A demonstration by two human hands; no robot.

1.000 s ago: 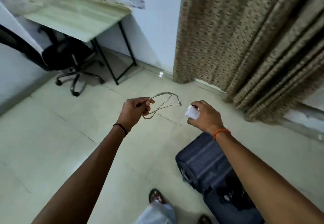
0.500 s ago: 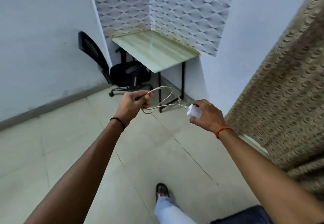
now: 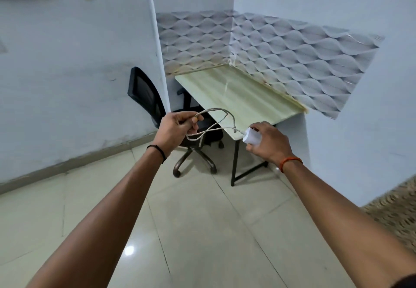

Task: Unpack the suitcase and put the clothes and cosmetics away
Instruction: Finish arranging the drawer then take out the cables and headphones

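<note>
Corner desk ahead w/ office chair. We carry a charger: left hand pinches looped cable, right hand grips white adapter. Next, prob. set it on desk.

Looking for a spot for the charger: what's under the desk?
Under the desk a black office chair is partly tucked; its seat is partly hidden by the left hand and desktop.

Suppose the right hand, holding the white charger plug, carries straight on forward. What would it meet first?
Probably the near corner of the desk: the right hand with the charger plug points toward it. Depth is unclear from one view.
</note>
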